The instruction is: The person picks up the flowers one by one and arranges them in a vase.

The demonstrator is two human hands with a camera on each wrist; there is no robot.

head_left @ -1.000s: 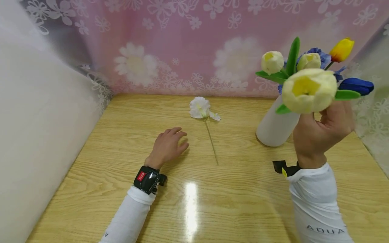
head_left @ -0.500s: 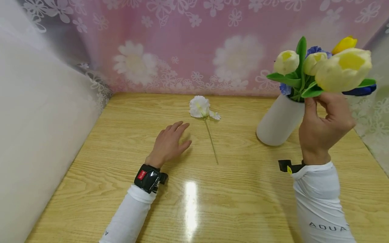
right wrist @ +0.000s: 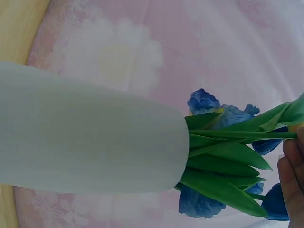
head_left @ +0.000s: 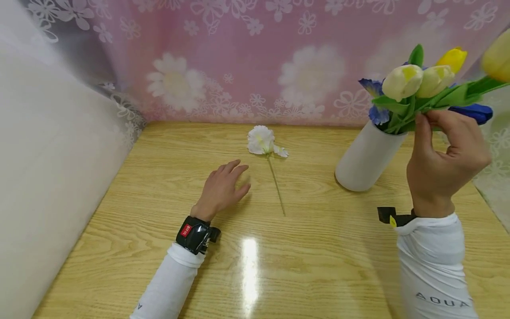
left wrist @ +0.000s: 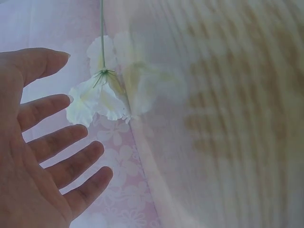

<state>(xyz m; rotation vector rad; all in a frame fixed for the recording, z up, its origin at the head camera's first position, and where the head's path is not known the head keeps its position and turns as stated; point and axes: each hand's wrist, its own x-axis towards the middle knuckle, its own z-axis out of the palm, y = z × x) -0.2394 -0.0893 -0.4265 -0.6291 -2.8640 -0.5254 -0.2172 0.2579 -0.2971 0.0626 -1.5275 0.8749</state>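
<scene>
My right hand [head_left: 448,155] pinches the green stem [right wrist: 237,134] of a pale yellow tulip [head_left: 498,55] between thumb and fingers, just right of the white vase [head_left: 368,157]. This stem runs into the vase's mouth, and the bloom is partly cut off by the head view's right edge. Other tulips, blue blooms and green leaves [right wrist: 223,164] stand in the vase. My left hand [head_left: 221,188] hovers over or rests on the table, I cannot tell which, fingers spread and holding nothing. Right of it lies a white flower [head_left: 260,141] with a thin stem.
A light wood-grain table [head_left: 311,266] spreads under both arms. Behind it hangs a pink flowered curtain [head_left: 247,66]. A pale wall of cloth [head_left: 59,146] stands along the left side.
My right hand has moved right, swinging the pale yellow tulip from in front of the bouquet to the right edge. The bouquet has shifted slightly right. My left hand has barely moved.
</scene>
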